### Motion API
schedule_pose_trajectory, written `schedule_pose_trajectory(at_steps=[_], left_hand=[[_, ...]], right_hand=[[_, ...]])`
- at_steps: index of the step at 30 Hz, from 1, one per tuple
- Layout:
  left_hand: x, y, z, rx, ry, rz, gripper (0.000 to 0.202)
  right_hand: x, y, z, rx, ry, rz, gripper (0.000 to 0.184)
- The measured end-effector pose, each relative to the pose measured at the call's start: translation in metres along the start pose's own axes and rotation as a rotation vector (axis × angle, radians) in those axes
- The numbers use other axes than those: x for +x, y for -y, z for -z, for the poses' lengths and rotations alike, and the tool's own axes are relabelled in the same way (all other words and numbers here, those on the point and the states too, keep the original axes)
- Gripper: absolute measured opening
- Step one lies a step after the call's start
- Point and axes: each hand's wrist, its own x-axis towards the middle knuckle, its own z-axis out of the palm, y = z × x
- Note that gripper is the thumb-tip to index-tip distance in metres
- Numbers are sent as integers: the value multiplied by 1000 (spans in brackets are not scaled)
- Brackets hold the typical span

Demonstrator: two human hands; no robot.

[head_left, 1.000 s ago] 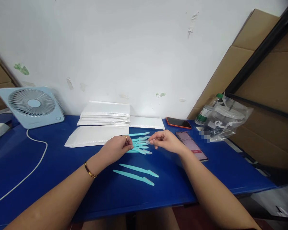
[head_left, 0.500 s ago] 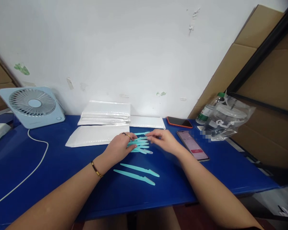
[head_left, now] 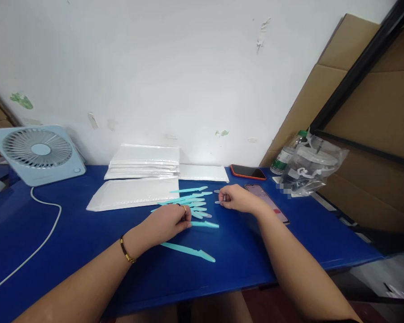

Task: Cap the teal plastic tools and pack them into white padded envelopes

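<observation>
My left hand (head_left: 170, 220) is closed around the handle of a turquoise eyebrow razor (head_left: 205, 224), whose blade end points right. Just beyond it lies a loose, overlapping group of turquoise eyebrow razors (head_left: 198, 203), partly covered by my left fingers. One more turquoise razor (head_left: 188, 250) rests alone nearer the table's front edge. To the right of the group, my right hand (head_left: 234, 198) has its fingers pinched together. Small translucent pieces (head_left: 217, 202), which look like blade caps, stick out at its fingertips; the rest of them is hidden.
White padded mailers (head_left: 144, 159) are stacked by the wall, with another mailer (head_left: 134, 193) in front. Two phones, one red-edged (head_left: 248, 172) and one lit (head_left: 264, 197), lie at right. A bottle (head_left: 284, 157) and bagged cup (head_left: 311, 163) stand beyond. A blue fan (head_left: 40, 152) stands left.
My left hand has left the razor group, come nearer and taken hold of one of the two front razors. My right hand has drawn away to the right with small translucent pieces.
</observation>
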Motion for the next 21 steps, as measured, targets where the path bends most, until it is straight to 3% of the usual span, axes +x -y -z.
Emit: schedule_pose_trajectory(at_steps=[4, 10, 13, 21], left_hand=[[4, 13, 2, -231, -123, 113, 17], [9, 22, 1, -559, -149, 165, 20], [10, 22, 3, -618, -156, 165, 21], [11, 24, 3, -653, -176, 174, 24]], right_hand=[[3, 8, -5, 435, -127, 29, 18], [12, 23, -12, 1038, -462, 2, 28], [14, 30, -17, 1124, -512, 12, 31], [15, 39, -27, 1142, -464, 43, 30]])
